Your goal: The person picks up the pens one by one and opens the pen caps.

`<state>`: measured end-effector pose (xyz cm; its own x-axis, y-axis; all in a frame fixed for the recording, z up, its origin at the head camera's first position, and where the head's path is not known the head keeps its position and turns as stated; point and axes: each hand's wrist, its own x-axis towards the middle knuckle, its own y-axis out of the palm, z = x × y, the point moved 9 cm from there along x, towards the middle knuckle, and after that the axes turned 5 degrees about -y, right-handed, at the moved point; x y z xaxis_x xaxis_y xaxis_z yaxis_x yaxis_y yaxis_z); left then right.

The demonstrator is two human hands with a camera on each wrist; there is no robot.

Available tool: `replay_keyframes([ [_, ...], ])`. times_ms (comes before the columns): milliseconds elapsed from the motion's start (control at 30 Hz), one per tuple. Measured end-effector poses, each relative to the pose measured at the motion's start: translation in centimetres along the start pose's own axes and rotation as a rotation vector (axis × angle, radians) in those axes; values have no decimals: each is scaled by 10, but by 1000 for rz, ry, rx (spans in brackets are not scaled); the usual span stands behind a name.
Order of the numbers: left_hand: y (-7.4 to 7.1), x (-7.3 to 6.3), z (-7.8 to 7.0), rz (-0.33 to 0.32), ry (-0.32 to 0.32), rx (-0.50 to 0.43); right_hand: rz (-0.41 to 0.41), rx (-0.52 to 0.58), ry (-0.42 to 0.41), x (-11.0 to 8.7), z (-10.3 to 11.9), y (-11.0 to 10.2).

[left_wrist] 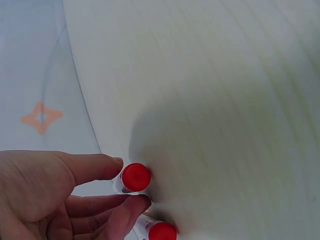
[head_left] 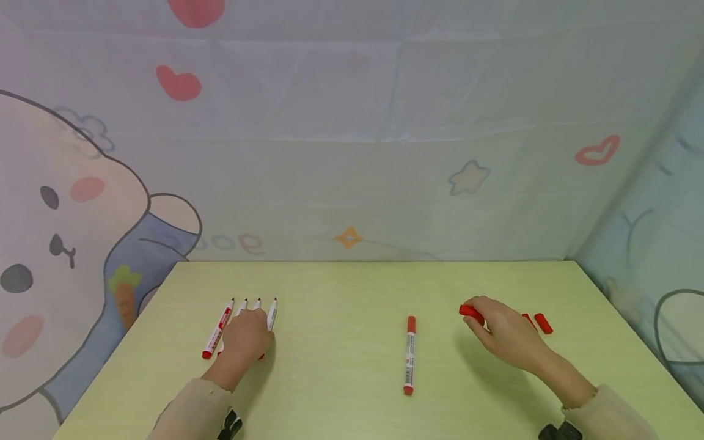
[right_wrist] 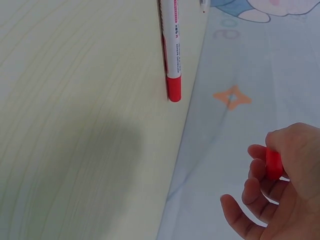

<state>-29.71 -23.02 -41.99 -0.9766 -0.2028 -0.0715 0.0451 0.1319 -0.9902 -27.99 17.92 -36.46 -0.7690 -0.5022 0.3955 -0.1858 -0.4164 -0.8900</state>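
Observation:
At the left, several uncapped markers lie side by side with their dark tips away from me. My left hand [head_left: 249,335] is over them and covers the middle ones. Its thumb and fingers pinch the rightmost marker [head_left: 272,314], whose red end [left_wrist: 136,177] shows between them in the left wrist view. The leftmost marker [head_left: 219,330] is outside the hand. Raised over the table at the right, my right hand [head_left: 508,333] holds a red marker cap [head_left: 472,314] between thumb and fingers. The cap [right_wrist: 273,163] also shows in the right wrist view.
A capped red marker [head_left: 409,355] lies lengthwise near the middle of the pale table [head_left: 341,366]. Beyond my right hand lie two loose red caps [head_left: 543,323], one partly hidden by the hand. A printed cloth [head_left: 341,122] hangs behind the table's far edge.

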Motion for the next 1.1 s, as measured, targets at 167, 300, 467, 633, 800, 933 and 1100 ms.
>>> replay_keyframes([
  [167, -1, 0, -2, -19, 17, -10, 11, 2, 14, -1, -2, 0],
  [300, -2, -1, -2, -15, 17, -12, 11, 5, 13, -2, -2, 1],
  [467, -2, 0, -2, -5, 9, -11, 7, 10, 1, -1, -1, 1],
  [633, 0, 1, -1, 10, -3, -12, 11, 11, 0, -1, 0, 2],
  [800, 1, 2, -2, 8, 1, -15, 9, 8, 10, -2, -2, 2],
  [933, 0, 2, -2, 11, 1, -17, 16, 14, 14, -2, -3, 3],
  [1100, -1, 2, -1, 20, -14, -17, 29, 12, 22, -3, -4, 4],
])
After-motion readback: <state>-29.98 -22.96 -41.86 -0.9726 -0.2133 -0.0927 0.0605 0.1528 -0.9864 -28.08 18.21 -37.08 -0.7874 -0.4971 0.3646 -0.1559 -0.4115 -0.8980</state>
